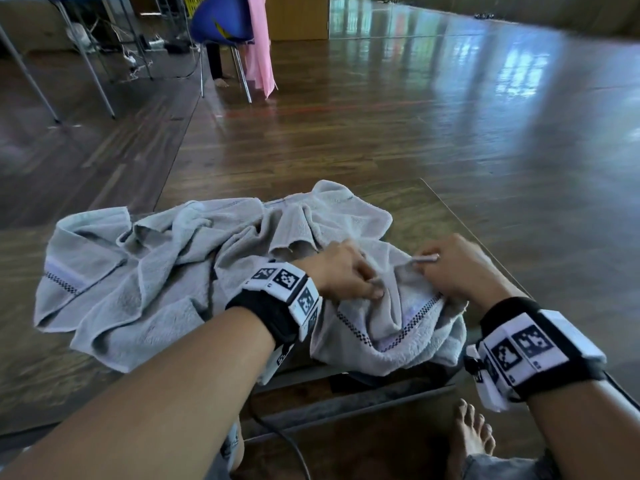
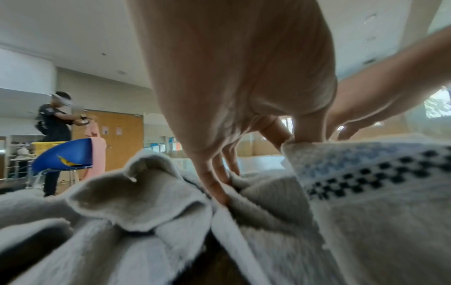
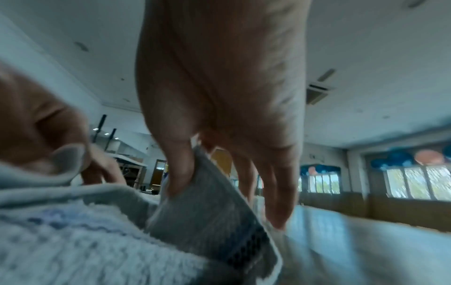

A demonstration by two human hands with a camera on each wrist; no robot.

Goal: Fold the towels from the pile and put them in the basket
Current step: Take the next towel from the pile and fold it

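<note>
Crumpled grey towels (image 1: 145, 271) with checkered border heaped on table (image 1: 450, 216) under your hands; your left hand (image 1: 341, 271) pinches towel edge; just beside it, your right hand (image 1: 453, 268) pinches same hem.

I see the towels (image 1: 145, 282) as a crumpled grey pile spread over the low table (image 1: 450, 216), unfolded, with a black checkered border stripe. Near towel (image 1: 391, 327) bunched at the front edge, its hem drooping over; no basket visible to me.
</note>
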